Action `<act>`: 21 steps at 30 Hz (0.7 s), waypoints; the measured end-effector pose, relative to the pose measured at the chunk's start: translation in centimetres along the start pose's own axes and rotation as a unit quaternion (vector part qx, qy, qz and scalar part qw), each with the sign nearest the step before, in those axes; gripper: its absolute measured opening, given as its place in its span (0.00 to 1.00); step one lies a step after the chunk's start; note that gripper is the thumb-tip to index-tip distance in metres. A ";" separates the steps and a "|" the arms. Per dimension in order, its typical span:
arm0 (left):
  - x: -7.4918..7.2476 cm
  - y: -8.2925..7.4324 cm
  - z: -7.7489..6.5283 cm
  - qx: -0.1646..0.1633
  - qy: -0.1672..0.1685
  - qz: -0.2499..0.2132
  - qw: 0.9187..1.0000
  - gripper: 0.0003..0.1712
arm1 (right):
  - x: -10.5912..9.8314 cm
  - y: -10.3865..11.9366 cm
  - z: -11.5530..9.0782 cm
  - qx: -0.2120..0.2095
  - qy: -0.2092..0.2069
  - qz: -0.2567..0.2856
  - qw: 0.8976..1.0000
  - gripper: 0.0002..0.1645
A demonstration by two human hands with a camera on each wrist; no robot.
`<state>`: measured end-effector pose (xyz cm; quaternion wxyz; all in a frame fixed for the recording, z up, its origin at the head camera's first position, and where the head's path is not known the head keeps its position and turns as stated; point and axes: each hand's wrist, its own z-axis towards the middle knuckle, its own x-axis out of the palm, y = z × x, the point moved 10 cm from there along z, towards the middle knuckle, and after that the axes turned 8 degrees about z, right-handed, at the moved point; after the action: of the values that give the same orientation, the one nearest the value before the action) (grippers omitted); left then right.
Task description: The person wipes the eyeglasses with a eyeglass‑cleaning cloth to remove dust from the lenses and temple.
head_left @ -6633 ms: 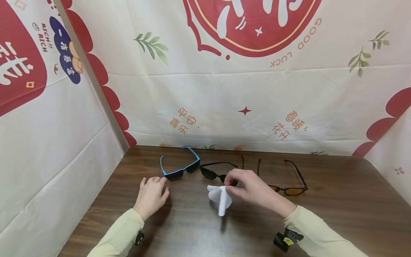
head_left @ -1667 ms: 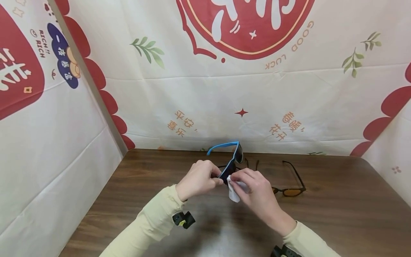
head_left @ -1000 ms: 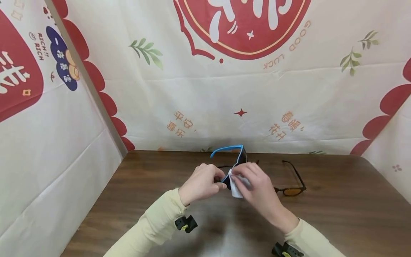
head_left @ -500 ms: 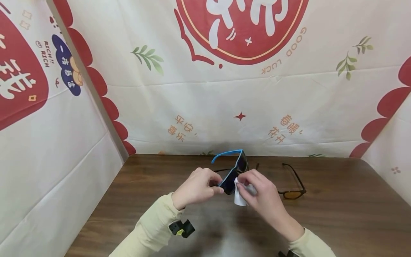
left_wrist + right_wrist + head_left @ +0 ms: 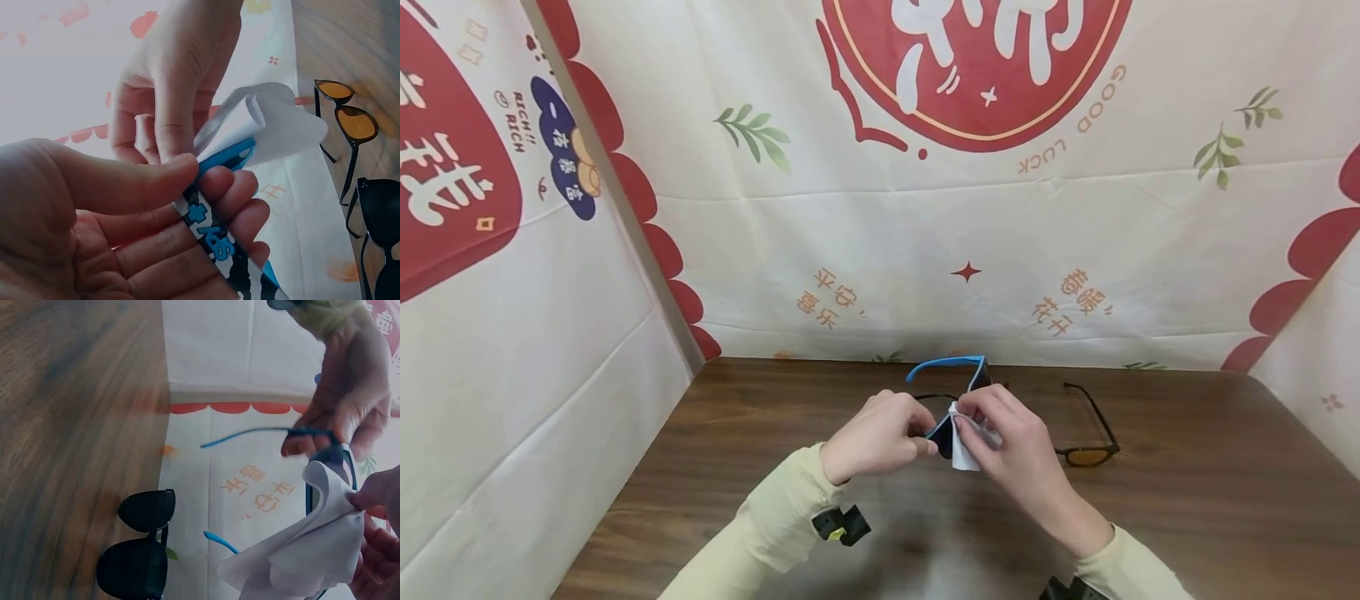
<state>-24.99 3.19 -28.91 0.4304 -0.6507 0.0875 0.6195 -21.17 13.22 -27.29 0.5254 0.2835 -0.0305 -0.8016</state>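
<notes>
Blue-framed sunglasses (image 5: 946, 362) with dark lenses are held up above the table, tilted on their side. My left hand (image 5: 880, 435) pinches them by one end of the frame; in the left wrist view the thumb lies over a temple (image 5: 215, 244) with a black, white and blue pattern. My right hand (image 5: 1011, 442) pinches a white cloth (image 5: 966, 446) against the front of a lens. In the right wrist view the cloth (image 5: 300, 544) hangs in folds and covers much of the frame, while a blue temple (image 5: 250, 430) sticks out past it.
Black sunglasses (image 5: 134, 565) rest on the wooden table (image 5: 1210, 483), mostly behind my hands in the head view. To their right lie dark-framed glasses with orange lenses (image 5: 1088, 457), partly hidden by my right hand. Printed cloth walls (image 5: 880, 233) enclose the table's back and sides.
Since the oldest frame, my left hand has picked up the blue sunglasses from the table, and my right hand has brought the cloth to them. Lately the cloth shifts slightly along the lens.
</notes>
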 end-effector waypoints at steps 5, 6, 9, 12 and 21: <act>0.3 -0.1 0.8 0.001 -0.004 0.009 1.000 0.10 | 0.7 0.5 -0.7 -0.013 0.029 0.019 0.999 0.04; 0.3 -0.1 0.9 0.002 -0.006 0.014 1.000 0.10 | 0.9 0.5 -0.9 -0.012 0.036 0.023 0.999 0.06; 0.1 -0.1 0.9 0.003 -0.011 0.021 1.000 0.10 | 1.2 0.5 -1.4 -0.007 0.054 0.026 0.998 0.16; 0.0 0.0 0.8 0.001 -0.010 0.023 1.000 0.10 | 1.1 0.3 -1.6 -0.017 0.059 0.003 0.998 0.10; 0.3 0.2 0.2 -0.003 0.011 0.044 0.999 0.07 | 0.0 -1.6 -0.9 0.009 0.063 -0.072 0.995 0.17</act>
<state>-25.17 3.33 -29.24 0.3999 -0.6545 0.1190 0.6304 -22.11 14.16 -28.58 0.4647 0.3391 0.0160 -0.8178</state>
